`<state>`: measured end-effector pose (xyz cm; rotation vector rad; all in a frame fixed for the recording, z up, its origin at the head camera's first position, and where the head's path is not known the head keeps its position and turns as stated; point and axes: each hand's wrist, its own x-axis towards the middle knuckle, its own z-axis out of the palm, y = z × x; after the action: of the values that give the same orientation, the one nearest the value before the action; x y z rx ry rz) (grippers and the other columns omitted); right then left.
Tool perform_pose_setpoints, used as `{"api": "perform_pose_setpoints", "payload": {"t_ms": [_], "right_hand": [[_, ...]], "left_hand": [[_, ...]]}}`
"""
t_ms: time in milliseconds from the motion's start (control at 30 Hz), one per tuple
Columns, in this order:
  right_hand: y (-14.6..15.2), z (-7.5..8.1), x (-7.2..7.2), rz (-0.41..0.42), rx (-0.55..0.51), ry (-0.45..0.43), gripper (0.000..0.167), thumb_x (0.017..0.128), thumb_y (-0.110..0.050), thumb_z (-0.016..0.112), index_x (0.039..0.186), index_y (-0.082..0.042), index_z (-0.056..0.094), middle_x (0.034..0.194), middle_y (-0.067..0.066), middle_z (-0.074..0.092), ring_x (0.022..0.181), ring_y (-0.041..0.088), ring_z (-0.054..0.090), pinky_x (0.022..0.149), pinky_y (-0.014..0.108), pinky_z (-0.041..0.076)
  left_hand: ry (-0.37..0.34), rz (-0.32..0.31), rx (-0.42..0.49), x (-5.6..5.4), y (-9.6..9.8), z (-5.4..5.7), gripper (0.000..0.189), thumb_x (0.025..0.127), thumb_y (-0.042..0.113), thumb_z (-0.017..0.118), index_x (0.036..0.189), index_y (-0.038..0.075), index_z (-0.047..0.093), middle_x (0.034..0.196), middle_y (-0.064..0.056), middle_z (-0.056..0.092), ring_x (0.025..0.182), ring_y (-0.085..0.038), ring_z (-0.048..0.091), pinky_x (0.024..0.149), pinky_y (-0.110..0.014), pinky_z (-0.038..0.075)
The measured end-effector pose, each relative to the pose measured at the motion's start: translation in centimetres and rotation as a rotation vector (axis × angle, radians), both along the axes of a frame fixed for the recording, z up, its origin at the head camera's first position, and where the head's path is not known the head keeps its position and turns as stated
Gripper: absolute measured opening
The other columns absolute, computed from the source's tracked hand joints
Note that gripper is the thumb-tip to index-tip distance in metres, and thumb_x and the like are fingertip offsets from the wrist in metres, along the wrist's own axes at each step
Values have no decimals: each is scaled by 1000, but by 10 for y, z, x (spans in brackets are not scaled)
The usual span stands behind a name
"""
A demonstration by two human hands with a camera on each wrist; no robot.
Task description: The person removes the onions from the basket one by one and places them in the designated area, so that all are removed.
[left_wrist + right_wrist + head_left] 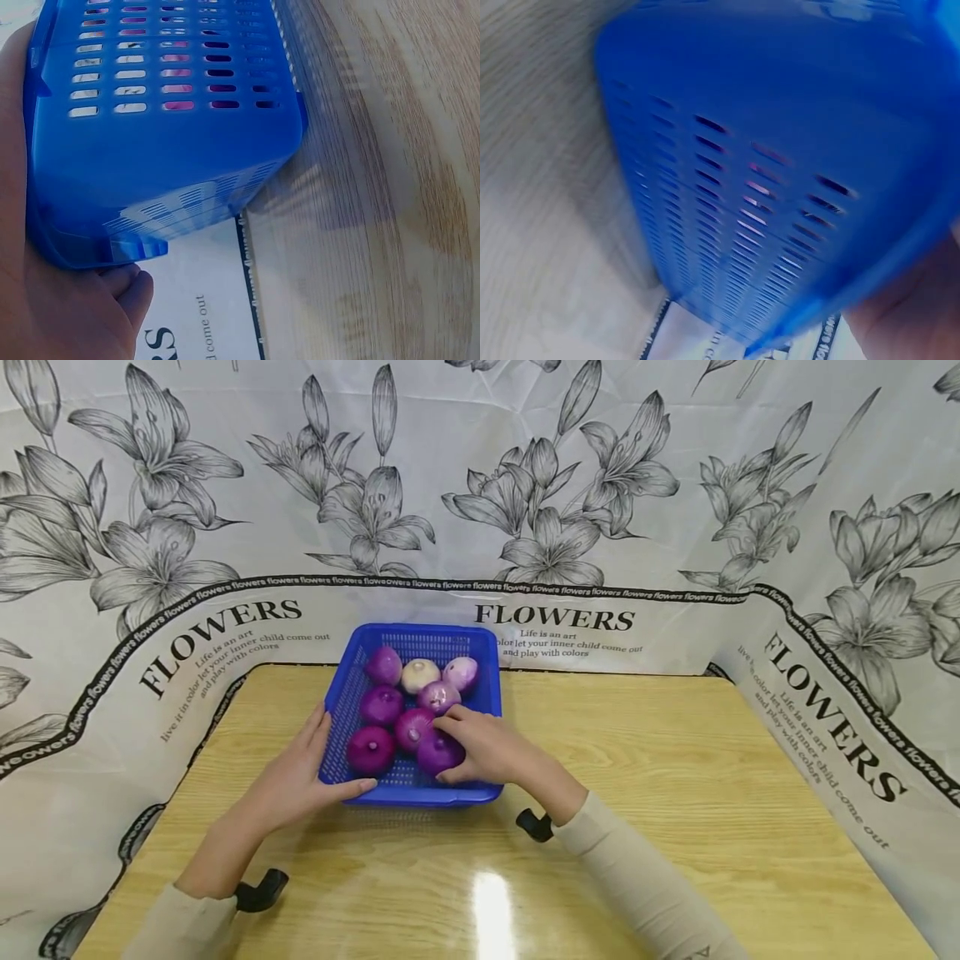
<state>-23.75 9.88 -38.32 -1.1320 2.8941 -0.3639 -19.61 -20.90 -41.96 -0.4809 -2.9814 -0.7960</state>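
A blue plastic basket with slotted walls stands on the table, holding several purple onions and a pale whitish onion. My left hand grips the basket at its left front corner, thumb over the rim and fingers along the left side. In the left wrist view, fingertips show by the rim's end. Inside the basket, my right hand holds a dark purple onion at the front right, fingers over its top and thumb at its front. The right wrist view shows mostly the basket's outer wall.
The basket is on a wood-grain table, close to its back edge. A white cloth printed with flowers and lettering hangs behind and on both sides. Black curved pieces sit at both wrists.
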Motion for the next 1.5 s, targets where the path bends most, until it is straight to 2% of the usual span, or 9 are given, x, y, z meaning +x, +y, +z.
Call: {"api": "perform_pose_setpoints", "payload": {"t_ms": [200, 333, 533, 733, 933, 1267, 1500], "right_hand": [[13, 17, 3, 40, -167, -42, 75, 81, -41, 87, 142, -7, 59, 141, 9, 55, 123, 24, 58, 106, 40, 49], [23, 26, 4, 22, -256, -64, 77, 81, -41, 88, 145, -10, 57, 139, 7, 56, 122, 21, 58, 103, 37, 51], [42, 36, 3, -24, -331, -62, 76, 80, -36, 90, 142, -6, 59, 134, 8, 59, 116, 22, 60, 97, 40, 55], [58, 38, 0, -66, -353, -73, 74, 79, -33, 91, 141, -8, 59, 128, 8, 60, 107, 20, 61, 87, 37, 57], [72, 37, -4, -90, -341, -45, 78, 79, -34, 90, 144, -5, 57, 146, 15, 53, 120, 27, 60, 93, 42, 56], [95, 34, -10, -76, -359, -4, 74, 81, -31, 89, 145, -9, 58, 153, 11, 48, 128, 28, 56, 97, 43, 54], [110, 27, -18, -121, -350, -16, 72, 81, -31, 89, 141, -6, 59, 146, 15, 53, 116, 27, 61, 88, 41, 57]], "left_hand": [[11, 1, 9, 0, 1, 2, 132, 80, 78, 68, 163, 1, 2, 171, -15, -4, 153, -48, 16, 116, -67, 27], [7, 1, 10, 0, 2, 3, 132, 80, 78, 68, 163, -1, 4, 171, -17, -4, 153, -47, 15, 116, -66, 26], [3, 4, 14, 0, 2, 3, 132, 79, 78, 68, 163, 0, 3, 171, -16, -4, 153, -48, 15, 116, -67, 27], [5, 5, 7, 0, 4, 3, 132, 79, 80, 67, 164, 1, 4, 172, -14, -4, 153, -47, 16, 116, -66, 28], [-9, 15, 11, 1, 3, 2, 132, 78, 80, 67, 163, 1, 5, 172, -13, -5, 153, -48, 16, 115, -66, 29], [-3, 15, 7, 1, 1, 1, 131, 79, 79, 67, 163, -1, 5, 171, -15, -5, 152, -49, 17, 115, -68, 29], [0, 15, 7, 1, 1, 1, 130, 80, 77, 68, 163, -2, 5, 171, -17, -4, 152, -50, 17, 114, -68, 29]]}}
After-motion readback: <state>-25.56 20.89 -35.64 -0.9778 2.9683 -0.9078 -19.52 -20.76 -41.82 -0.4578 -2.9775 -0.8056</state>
